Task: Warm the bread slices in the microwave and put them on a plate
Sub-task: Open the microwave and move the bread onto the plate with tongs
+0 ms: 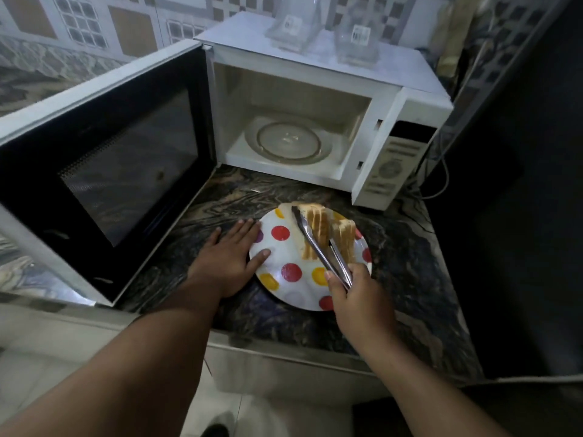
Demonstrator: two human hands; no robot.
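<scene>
A white plate with red and yellow dots lies on the dark marbled counter in front of the microwave. Several bread slices stand on edge on its far half. My right hand grips metal tongs, whose arms close around part of the bread stack. My left hand lies flat on the counter, its fingers resting on the plate's left rim. The microwave door hangs wide open to the left. Its glass turntable holds nothing.
Two clear glass containers stand on top of the microwave. Cables run down behind its right side. The counter's front edge is just below my hands, and a dark wall closes off the right.
</scene>
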